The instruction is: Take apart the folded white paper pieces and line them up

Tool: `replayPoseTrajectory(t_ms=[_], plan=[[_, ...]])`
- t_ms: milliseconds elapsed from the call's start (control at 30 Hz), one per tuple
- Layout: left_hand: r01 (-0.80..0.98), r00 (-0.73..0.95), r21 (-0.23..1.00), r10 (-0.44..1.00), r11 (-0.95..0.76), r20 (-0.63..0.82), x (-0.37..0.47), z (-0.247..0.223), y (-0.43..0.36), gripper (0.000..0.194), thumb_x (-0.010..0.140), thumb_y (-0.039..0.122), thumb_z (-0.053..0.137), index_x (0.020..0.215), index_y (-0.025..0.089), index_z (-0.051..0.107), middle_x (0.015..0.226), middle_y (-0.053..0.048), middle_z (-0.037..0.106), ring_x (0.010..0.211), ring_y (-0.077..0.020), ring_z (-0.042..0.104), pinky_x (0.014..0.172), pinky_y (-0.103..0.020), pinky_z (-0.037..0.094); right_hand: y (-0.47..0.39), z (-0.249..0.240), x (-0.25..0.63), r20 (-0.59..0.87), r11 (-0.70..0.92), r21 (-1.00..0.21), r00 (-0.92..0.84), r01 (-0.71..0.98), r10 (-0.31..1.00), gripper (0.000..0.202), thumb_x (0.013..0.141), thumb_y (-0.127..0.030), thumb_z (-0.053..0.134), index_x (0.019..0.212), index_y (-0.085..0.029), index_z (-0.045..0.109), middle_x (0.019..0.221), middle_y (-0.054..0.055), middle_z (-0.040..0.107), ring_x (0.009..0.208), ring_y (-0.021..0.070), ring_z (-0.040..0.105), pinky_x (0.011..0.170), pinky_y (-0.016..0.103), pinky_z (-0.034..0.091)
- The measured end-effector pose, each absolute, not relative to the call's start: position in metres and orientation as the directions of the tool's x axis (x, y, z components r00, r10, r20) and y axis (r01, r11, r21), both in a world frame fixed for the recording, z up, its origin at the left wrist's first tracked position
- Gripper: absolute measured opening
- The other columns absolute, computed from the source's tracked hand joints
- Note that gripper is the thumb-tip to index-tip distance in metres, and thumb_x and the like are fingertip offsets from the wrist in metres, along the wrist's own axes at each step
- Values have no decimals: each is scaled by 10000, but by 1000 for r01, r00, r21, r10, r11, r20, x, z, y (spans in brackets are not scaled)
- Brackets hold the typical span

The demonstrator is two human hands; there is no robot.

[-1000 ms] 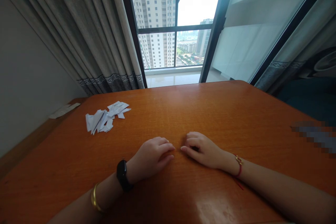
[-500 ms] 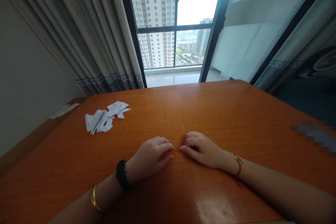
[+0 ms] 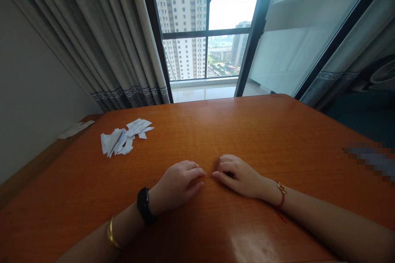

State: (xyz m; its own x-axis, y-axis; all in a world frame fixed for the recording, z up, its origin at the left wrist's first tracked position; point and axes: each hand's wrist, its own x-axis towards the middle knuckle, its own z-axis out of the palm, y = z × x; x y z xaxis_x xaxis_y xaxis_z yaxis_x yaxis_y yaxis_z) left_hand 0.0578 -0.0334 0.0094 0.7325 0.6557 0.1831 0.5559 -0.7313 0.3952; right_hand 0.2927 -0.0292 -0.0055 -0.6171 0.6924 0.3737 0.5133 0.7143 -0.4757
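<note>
My left hand [image 3: 180, 183] rests on the brown wooden table [image 3: 197, 131], palm down, its fingers loosely bent and the thumb apart from them. Across a small gap lies my right hand [image 3: 237, 174], fingers curled towards the tabletop, with a dark gap between thumb and index finger. Neither hand appears to hold anything, though the right palm is hidden. Beyond my left hand, a loose pile of folded and torn white paper pieces [image 3: 115, 141] lies on the table, out of touch with both hands.
A pale flat strip [image 3: 75, 129] lies past the table's left edge by the wall. Grey curtains [image 3: 132, 49] hang behind the table, beside a window [image 3: 206, 33]. A blurred-out item [image 3: 375, 162] sits at the right, and a fan [image 3: 382, 72] stands in the dark corner.
</note>
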Motion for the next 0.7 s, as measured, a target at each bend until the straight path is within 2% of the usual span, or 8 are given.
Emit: replayPoseTrajectory(t_ms=[233,700], plan=[[531,727,400,644,-747,238,57,8,-33,206,901,269,526,1059,221,649,966,-61,657,923,-197,603,865,-322,489,-30,-5,293,374,717,-467,-619,517,690,333,933,-280,498,618,-179,536,661,17,561,645,138,482,646,277,384],[556,734,394,655,-732,181,58,9,-33,208,893,241,538,1075,209,636,1014,-63,656,950,-203,590,882,-332,477,-30,-5,293,375,720,-464,-622,516,688,329,934,-275,499,622,-179,542,666,17,565,646,138,487,646,278,388]])
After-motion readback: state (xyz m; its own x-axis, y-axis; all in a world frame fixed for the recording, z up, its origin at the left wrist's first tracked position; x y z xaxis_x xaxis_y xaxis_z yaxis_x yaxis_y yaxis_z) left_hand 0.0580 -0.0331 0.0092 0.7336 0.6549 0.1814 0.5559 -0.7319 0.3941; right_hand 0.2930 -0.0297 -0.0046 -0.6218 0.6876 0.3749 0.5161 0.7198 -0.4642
